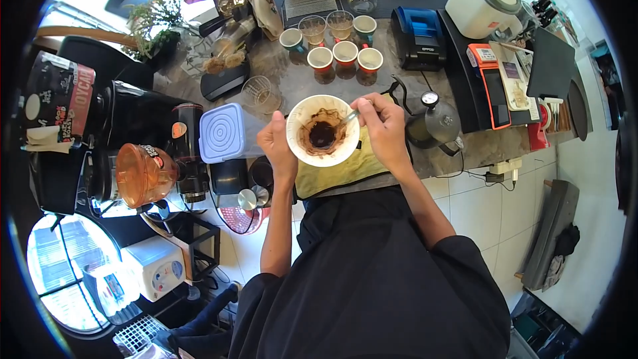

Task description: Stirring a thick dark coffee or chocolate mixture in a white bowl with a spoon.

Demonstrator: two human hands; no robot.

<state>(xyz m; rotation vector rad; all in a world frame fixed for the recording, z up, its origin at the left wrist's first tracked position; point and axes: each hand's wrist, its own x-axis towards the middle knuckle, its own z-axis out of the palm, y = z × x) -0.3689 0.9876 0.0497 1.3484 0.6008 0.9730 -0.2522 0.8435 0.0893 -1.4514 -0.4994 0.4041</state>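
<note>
Between my hands is a coffee dripper lined with a pale paper filter (pixel 299 124), tilted towards me. Dark wet coffee grounds (pixel 323 135) lie at its bottom, and brown stains run up the paper. My left hand (pixel 279 144) grips the dripper at its left side, thumb up. In my right hand (pixel 383 127) is a metal spoon (pixel 350 117), which reaches over the filter's right rim. Below the dripper a yellow cloth (pixel 339 179) with a dark border lies on the counter. To the right stands a gooseneck kettle (pixel 438 124) with a dial thermometer (pixel 429 98).
Red cups (pixel 345 55), teal cups (pixel 365 25) and clear glasses (pixel 313 29) stand beyond the dripper. Left are a tumbler (pixel 261 94), a lidded container (pixel 222 133) and a coffee grinder (pixel 144 174). A receipt printer (pixel 421 42) sits at right. Another person's leg (pixel 209 314) shows lower left.
</note>
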